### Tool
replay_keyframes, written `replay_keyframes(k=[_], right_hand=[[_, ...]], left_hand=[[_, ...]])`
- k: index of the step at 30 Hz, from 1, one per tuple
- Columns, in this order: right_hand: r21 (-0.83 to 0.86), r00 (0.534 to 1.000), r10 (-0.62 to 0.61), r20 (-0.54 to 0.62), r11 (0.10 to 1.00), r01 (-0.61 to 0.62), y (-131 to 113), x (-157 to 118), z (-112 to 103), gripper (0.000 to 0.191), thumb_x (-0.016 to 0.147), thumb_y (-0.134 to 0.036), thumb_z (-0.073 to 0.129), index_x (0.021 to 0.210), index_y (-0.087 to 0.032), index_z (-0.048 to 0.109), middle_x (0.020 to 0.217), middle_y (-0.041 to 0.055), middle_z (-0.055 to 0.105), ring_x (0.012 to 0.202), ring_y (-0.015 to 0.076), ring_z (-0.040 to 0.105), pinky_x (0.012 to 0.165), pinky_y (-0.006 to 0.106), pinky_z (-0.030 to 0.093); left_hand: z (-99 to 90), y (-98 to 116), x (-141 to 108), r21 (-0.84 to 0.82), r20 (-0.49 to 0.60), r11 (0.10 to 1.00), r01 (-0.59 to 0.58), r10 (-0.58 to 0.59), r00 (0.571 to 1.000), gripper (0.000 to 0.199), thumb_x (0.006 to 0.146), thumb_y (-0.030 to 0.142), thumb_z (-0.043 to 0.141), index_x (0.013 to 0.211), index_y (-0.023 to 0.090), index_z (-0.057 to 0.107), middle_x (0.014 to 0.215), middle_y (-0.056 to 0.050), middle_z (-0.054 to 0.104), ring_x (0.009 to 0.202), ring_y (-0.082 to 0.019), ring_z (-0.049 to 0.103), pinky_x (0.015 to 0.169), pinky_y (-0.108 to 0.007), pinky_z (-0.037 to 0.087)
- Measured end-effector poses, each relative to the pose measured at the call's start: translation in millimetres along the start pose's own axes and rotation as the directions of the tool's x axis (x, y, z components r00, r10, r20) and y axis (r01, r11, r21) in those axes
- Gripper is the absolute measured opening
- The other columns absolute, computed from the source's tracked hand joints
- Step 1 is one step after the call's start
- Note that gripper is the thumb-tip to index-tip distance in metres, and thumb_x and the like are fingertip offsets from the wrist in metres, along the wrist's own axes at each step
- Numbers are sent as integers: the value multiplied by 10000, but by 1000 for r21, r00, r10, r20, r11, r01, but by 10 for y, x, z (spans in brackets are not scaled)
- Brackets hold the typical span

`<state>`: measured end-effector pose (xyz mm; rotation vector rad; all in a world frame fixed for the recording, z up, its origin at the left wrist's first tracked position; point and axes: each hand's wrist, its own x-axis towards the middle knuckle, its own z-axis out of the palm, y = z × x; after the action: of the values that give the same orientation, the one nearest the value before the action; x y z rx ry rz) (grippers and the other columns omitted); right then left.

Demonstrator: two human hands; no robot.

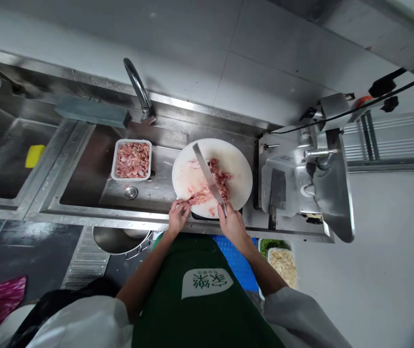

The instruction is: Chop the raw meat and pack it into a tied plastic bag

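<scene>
A round white cutting board point(239, 188) stands at the right end of the steel sink, with raw meat point(221, 180) in pieces across its middle. My right hand point(233, 224) is closed round the handle of a long knife point(207, 171), whose blade points up and left over the meat. At the board's lower left edge, my left hand point(178, 216) pinches the end of a strip of raw meat point(200, 195). The knife blade crosses the board just right of that strip. A white tub of cut meat point(132, 159) sits in the sink, left of the board.
A curved faucet point(137, 84) rises behind the sink. To the right stands a steel slicing machine point(301, 179) with a cleaver point(278, 191) on it. A yellow sponge point(35, 156) lies in the left basin. Below the counter are a metal pot point(120, 240) and food tubs point(282, 266).
</scene>
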<state>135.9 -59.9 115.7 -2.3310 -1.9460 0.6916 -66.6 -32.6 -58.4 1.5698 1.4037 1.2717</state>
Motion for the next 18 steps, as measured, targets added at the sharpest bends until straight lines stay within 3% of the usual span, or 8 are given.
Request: replay_keyframes(k=[2,7,11,13,18], right_hand=[[19,1000,18,-6,1000,-18,-84,28,79,434,1103,-407,358,1274,-119,634,1008,163,783,938,255,750,798,274,473],[-62,967,97,234,994,-84,-160,155,252,366,1094,-351,406,1175,-127,684,1005,162,784,942,243,746,798,271,473],[-45,993,39,109,998,-34,-219,99,144,434,1104,-416,353,1255,-137,649,1024,158,780,943,248,740,793,277,463],[-41,995,51,82,998,-48,-262,70,176,442,1107,-405,339,1256,-122,644,1012,162,778,935,248,739,788,278,460],[-77,965,92,245,994,-75,-287,165,299,362,1087,-357,420,1091,-128,700,1007,161,779,933,237,735,789,268,460]], left_hand=[[14,24,-29,-74,-21,993,94,-96,995,129,910,320,700,914,211,769,997,-90,653,930,-208,659,858,-374,564],[40,66,-64,-223,-60,930,293,-313,948,204,840,393,754,834,189,753,959,-89,648,865,-197,662,686,-305,572],[21,46,-64,-430,6,757,491,-542,841,285,737,418,836,829,178,712,845,-54,687,703,-167,661,706,-333,581],[3,43,-63,-491,55,684,540,-594,803,313,701,421,859,824,181,700,787,-44,706,679,-172,671,716,-338,576],[-30,74,-59,-530,72,626,572,-639,766,333,635,412,896,782,187,699,724,-18,711,658,-163,672,723,-318,556]])
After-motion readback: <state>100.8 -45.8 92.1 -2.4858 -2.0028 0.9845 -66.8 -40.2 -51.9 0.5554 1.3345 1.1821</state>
